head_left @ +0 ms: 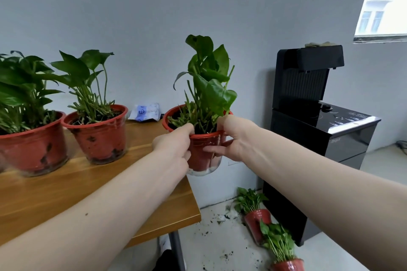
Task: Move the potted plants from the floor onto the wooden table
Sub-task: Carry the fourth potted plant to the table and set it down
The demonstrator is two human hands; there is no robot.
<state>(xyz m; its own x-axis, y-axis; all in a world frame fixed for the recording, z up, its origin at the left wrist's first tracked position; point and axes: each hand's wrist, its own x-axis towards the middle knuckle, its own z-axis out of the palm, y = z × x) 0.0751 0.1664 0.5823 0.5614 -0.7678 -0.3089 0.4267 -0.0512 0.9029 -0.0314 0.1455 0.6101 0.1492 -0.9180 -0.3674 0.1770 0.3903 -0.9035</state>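
Both hands hold one red potted plant [201, 156] in the air, just past the right end of the wooden table [92, 193]. My left hand [174, 143] grips its rim from the left, and my right hand [231, 138] grips the rim and side from the right. Two potted plants stand on the table: a large one [33, 143] at the far left and another [99, 136] beside it. On the floor at the lower right stand two more red pots with plants, one [256, 221] behind the other [286, 265].
A black water dispenser [312, 138] stands against the wall to the right, close to the floor pots. A white and blue packet [145, 112] lies at the table's back edge. Loose soil is scattered on the floor [215, 248]. A window [383, 0] is at upper right.
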